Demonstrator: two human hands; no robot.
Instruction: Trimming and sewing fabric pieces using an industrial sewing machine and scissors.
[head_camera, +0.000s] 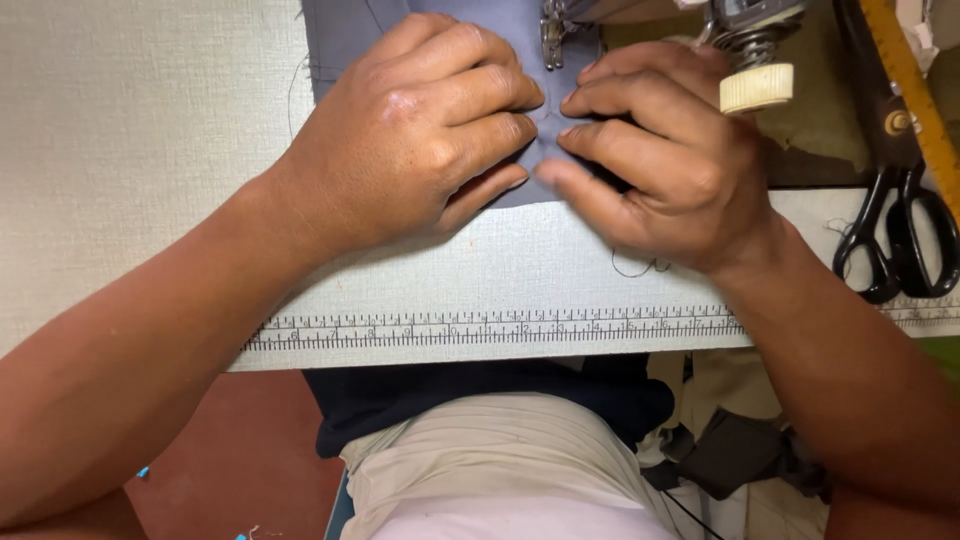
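A piece of grey-blue fabric (340, 30) lies flat on the pale sewing table (130, 150), running up under the metal presser foot (551, 35) at the top. My left hand (420, 130) presses down on the fabric with fingers curled, fingertips pointing right. My right hand (660, 150) lies opposite, fingertips meeting the left ones at a fold in the cloth just below the presser foot. Both hands pinch and hold the fabric's near edge; most of the cloth is hidden under them.
Black-handled scissors (895, 230) lie at the right edge beside a yellow ruler (915, 85). A cream knob (757, 88) of the sewing machine sits above my right hand. A printed measuring scale (480, 328) runs along the table's front edge. Dark and beige cloth rests on my lap (500, 440).
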